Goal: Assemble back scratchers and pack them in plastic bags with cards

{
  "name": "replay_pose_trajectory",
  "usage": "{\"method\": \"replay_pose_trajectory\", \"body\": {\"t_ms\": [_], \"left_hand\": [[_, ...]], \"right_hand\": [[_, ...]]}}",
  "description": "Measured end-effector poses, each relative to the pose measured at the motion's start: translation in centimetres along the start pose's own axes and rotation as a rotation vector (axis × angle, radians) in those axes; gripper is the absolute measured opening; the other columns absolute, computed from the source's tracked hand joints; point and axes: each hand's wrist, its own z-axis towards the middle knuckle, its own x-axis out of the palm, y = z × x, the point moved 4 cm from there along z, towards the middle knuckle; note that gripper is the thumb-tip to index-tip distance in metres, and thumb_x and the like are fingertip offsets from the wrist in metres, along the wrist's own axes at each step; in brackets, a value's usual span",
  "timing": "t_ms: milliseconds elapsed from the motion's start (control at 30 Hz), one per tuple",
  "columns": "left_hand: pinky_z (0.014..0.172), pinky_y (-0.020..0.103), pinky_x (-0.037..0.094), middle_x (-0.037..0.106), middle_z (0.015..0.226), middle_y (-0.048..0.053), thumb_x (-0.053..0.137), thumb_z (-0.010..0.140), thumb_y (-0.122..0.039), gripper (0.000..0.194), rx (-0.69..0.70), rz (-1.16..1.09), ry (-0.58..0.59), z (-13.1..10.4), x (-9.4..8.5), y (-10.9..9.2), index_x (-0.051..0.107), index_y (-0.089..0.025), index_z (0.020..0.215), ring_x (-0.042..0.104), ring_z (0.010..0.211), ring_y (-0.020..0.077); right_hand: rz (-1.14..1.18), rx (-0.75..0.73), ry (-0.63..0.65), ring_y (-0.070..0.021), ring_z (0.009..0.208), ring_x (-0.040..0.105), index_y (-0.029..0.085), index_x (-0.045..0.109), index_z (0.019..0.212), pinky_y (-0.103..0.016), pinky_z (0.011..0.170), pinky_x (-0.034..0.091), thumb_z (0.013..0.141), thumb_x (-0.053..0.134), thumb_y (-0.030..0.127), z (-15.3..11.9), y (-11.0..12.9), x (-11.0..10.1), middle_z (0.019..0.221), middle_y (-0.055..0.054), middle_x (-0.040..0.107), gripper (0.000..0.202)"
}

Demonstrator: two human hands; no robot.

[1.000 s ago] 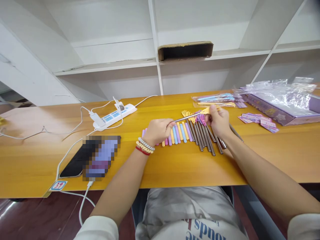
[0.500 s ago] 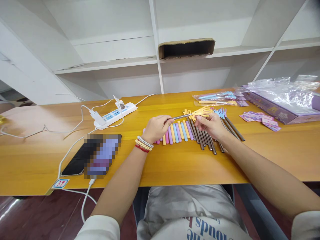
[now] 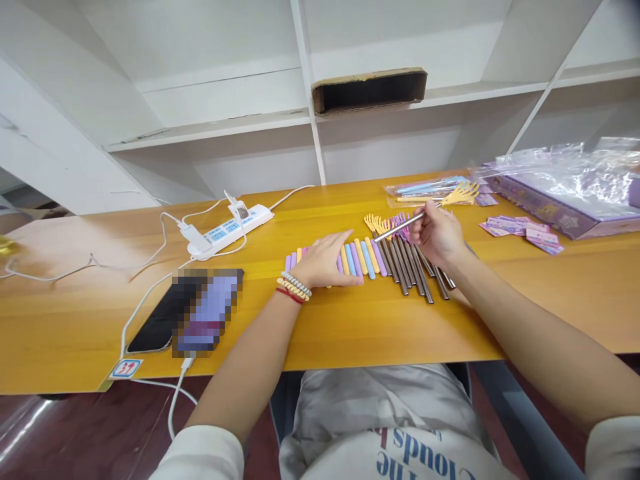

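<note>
My right hand (image 3: 438, 233) is closed round a back scratcher (image 3: 400, 225) with a yellow claw-shaped head and a metal rod; the rod's bare end points left. My left hand (image 3: 330, 260) lies with fingers spread over a row of pastel handle sticks (image 3: 367, 259) in purple, yellow, blue and pink, hiding part of the row. Whether it touches them I cannot tell. Just right of that row, under my right hand, several metal rods (image 3: 411, 270) lie side by side, with yellow and purple claw heads (image 3: 383, 225) at their far ends.
Bagged back scratchers (image 3: 420, 190) lie at the back. To the right are printed cards (image 3: 520, 230) and a purple box (image 3: 560, 210) heaped with clear bags. A power strip (image 3: 233, 230), cables and two phones (image 3: 160, 313) occupy the left. An open cardboard box (image 3: 370, 93) sits on the shelf.
My left hand has let go of the rod and opened over the coloured sticks. My right hand has moved right and up with the back scratcher, its claw head now farther right.
</note>
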Motion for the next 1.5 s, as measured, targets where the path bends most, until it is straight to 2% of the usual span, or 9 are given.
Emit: {"method": "replay_pose_trajectory", "body": {"t_ms": [133,267,667,767,933,1067,1200,1333,1500], "left_hand": [[0.109,0.047,0.020,0.029,0.147,0.015,0.062,0.053,-0.073,0.115,0.015,0.056,0.092,1.1,1.4,-0.4,0.021,-0.015,0.144,0.023,0.135,0.0350],[0.105,0.046,0.027,0.038,0.141,0.014,0.066,0.058,-0.061,0.103,0.019,0.039,0.098,2.1,2.1,-0.4,0.026,-0.017,0.141,0.032,0.130,0.0336],[0.104,0.049,0.026,0.048,0.129,0.014,0.069,0.057,-0.056,0.094,0.001,-0.014,-0.052,2.4,2.2,-0.3,0.036,-0.017,0.136,0.040,0.121,0.0340],[0.103,0.049,0.030,0.044,0.131,0.014,0.073,0.055,-0.050,0.093,-0.010,-0.212,-0.143,2.1,1.5,-0.2,0.036,-0.018,0.134,0.039,0.122,0.0333],[0.085,0.038,0.049,0.049,0.128,0.014,0.046,0.075,-0.021,0.050,-0.078,-0.964,-0.190,1.7,1.2,0.5,0.041,-0.018,0.124,0.060,0.098,0.0203],[0.079,0.033,0.053,0.053,0.126,0.011,0.039,0.063,-0.002,0.053,-0.299,-1.184,-0.317,1.6,1.2,1.9,0.042,-0.018,0.113,0.063,0.086,0.0125],[0.078,0.033,0.055,0.054,0.127,0.014,0.046,0.068,-0.001,0.055,-0.426,-1.206,-0.281,1.5,1.4,2.3,0.036,-0.018,0.119,0.065,0.085,0.0130],[0.080,0.036,0.056,0.055,0.127,0.014,0.058,0.077,-0.016,0.046,-0.246,-1.114,-0.161,1.2,1.0,0.7,0.042,-0.018,0.119,0.066,0.094,0.0191],[0.090,0.036,0.052,0.067,0.108,0.010,0.063,0.077,-0.025,0.030,-0.111,-0.687,-0.289,0.5,-0.1,-0.4,0.058,-0.015,0.104,0.063,0.102,0.0212]], "right_hand": [[-0.009,-0.033,-0.039,-0.0067,0.034,0.039,0.019,0.051,0.067,-0.020,0.032,0.031,0.079,0.055,0.059,0.2,0.4,-0.2,0.042,0.005,0.042,0.042],[-0.045,-0.031,-0.041,-0.0071,0.035,0.039,0.019,0.050,0.067,-0.021,0.032,0.030,0.078,0.055,0.061,0.0,0.6,0.1,0.042,0.005,0.042,0.043],[-0.152,-0.054,0.026,-0.0076,0.037,0.040,0.021,0.051,0.068,-0.022,0.034,0.030,0.076,0.056,0.062,0.2,0.0,0.0,0.045,0.004,0.042,0.042],[-0.123,-0.051,0.009,-0.0073,0.036,0.040,0.021,0.051,0.068,-0.022,0.033,0.029,0.077,0.058,0.059,0.1,0.3,0.0,0.045,0.004,0.043,0.040],[-0.132,-0.054,-0.008,-0.0077,0.037,0.042,0.021,0.051,0.070,-0.021,0.032,0.029,0.077,0.058,0.059,0.1,0.5,-0.2,0.047,0.004,0.045,0.039],[-0.162,-0.062,-0.001,-0.0081,0.037,0.042,0.021,0.050,0.070,-0.022,0.033,0.029,0.077,0.057,0.060,0.2,0.3,-0.2,0.047,0.004,0.045,0.040],[-0.141,-0.048,0.000,-0.0079,0.037,0.042,0.020,0.051,0.070,-0.021,0.033,0.029,0.076,0.058,0.058,0.1,0.2,-0.1,0.047,0.004,0.045,0.039],[-0.145,-0.052,0.031,-0.0079,0.038,0.044,0.020,0.051,0.073,-0.021,0.034,0.030,0.076,0.056,0.061,-0.1,0.5,0.1,0.049,0.004,0.047,0.041],[-0.113,-0.046,0.075,-0.0081,0.038,0.045,0.020,0.052,0.076,-0.022,0.033,0.030,0.078,0.054,0.062,-0.2,0.8,0.3,0.054,0.002,0.052,0.042]]}}
